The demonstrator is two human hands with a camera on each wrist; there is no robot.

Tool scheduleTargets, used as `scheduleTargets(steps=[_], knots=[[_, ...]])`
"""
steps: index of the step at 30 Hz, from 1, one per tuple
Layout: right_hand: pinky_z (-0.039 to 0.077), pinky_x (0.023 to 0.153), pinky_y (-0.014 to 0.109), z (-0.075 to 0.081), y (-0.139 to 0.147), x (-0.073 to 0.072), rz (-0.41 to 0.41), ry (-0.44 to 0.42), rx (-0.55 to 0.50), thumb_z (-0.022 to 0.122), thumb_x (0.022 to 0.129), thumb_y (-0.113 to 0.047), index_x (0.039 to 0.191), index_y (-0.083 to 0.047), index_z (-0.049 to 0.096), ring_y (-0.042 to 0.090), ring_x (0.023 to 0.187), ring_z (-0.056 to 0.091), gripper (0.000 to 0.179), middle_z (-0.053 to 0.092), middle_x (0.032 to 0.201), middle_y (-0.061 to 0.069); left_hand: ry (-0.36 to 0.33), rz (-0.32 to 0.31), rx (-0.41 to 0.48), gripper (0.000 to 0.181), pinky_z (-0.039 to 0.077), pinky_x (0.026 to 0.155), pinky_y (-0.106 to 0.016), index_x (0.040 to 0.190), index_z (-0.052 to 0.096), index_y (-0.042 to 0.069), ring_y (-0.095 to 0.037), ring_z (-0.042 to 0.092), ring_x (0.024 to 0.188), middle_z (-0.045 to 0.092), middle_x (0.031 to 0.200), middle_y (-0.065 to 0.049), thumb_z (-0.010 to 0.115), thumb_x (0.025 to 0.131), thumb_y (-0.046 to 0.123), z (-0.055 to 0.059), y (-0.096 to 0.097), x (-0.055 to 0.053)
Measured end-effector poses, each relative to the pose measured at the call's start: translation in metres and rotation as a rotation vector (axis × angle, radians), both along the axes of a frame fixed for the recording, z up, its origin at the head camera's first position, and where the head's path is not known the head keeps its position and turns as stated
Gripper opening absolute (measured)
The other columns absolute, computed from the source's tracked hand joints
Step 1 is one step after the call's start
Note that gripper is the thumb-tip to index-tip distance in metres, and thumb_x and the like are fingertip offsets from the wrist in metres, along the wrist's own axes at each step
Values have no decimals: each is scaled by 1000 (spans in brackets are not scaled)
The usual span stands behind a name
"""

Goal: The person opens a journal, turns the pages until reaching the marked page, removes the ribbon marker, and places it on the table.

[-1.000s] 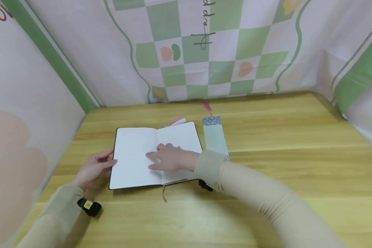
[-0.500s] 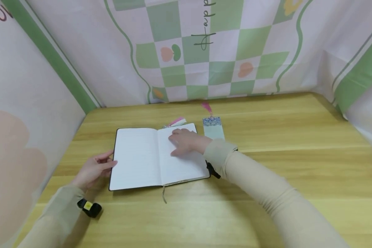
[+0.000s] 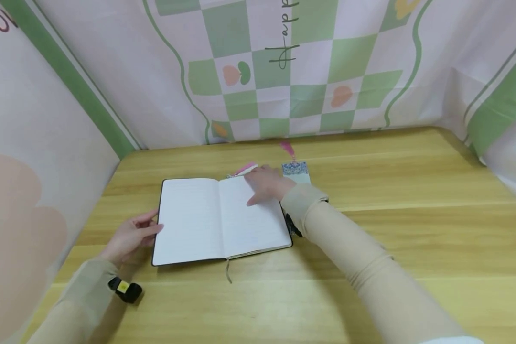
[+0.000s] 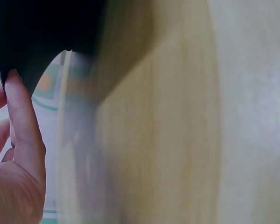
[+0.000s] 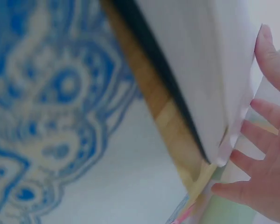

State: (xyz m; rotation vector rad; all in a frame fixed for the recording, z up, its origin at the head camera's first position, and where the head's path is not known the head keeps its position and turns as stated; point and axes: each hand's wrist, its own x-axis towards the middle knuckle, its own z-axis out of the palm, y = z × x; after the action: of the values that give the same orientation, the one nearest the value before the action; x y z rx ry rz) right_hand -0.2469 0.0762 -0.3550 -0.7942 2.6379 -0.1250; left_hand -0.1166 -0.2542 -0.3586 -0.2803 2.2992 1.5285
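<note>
I pinch the left edge of the open notebook point(image 3: 191, 220) with my left hand point(image 3: 131, 236); its 2 pages lie just below and left of the head view's centre. My right hand point(image 3: 268, 183) grasps nothing, fingers extended at the right page's top edge. Right of centre, my arm partly hides a blue-patterned bookmark point(image 3: 295, 168).

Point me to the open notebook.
In the head view, the open notebook is on the table, left of the blue-patterned bookmark, its left edge in the left hand.

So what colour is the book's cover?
The cover looks black, best seen in the left wrist view.
</note>
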Motion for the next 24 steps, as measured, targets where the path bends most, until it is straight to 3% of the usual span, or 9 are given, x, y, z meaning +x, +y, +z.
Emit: scheduleTargets(steps=[7,17,24], knots=[[17,111,61,-2,8,-5,-111,-24,-25,72,77,-53,149,-11,29,40,140,20,93,28,152,16,-8,9,-7,65,52,74,-21,148,25,7,-4,52,82,49,98,3,59,94,17,-1,2,0],[20,111,60,3,0,3,-88,130,48,72,74,-57,144,-10,39,36,139,23,91,36,148,13,-13,24,5,64,52,74,-20,148,24,6,-3,52,82,48,97,4,58,94,15,-3,0,0],[26,112,52,0,0,5,-41,198,70,69,76,-59,142,-7,41,34,137,28,90,39,146,14,-14,16,3,65,52,74,-20,148,24,6,-2,52,82,48,97,4,59,94,15,-1,1,0]])
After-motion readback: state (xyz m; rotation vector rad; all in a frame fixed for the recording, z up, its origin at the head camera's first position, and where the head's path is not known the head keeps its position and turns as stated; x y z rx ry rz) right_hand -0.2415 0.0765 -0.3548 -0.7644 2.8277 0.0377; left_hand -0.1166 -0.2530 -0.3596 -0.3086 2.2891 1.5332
